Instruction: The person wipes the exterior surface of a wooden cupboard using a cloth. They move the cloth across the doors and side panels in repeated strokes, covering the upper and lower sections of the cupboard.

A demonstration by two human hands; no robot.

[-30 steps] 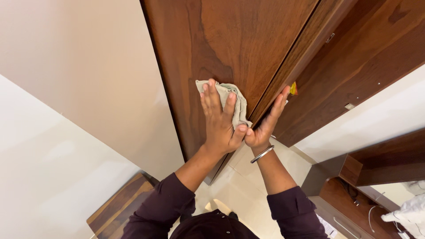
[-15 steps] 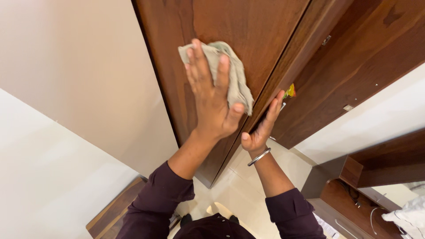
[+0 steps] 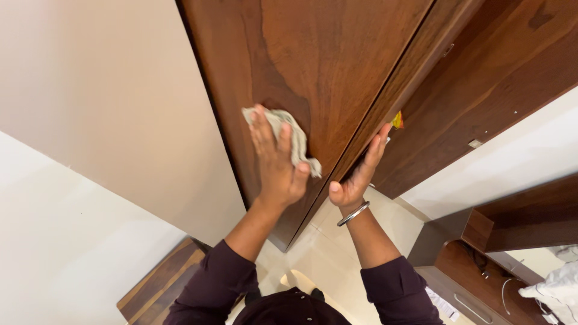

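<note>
My left hand [image 3: 276, 162] lies spread flat, pressing the cloth [image 3: 288, 137] under my fingers against the wardrobe door [image 3: 325, 66], best wiped with even pressure while my right hand [image 3: 358, 173] grips the door's edge.

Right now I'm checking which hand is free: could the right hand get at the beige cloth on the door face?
Probably yes. The right hand grips the door edge just beside the left hand, which presses the cloth flat on the door; nothing lies between them, though the left palm covers most of it.
</note>
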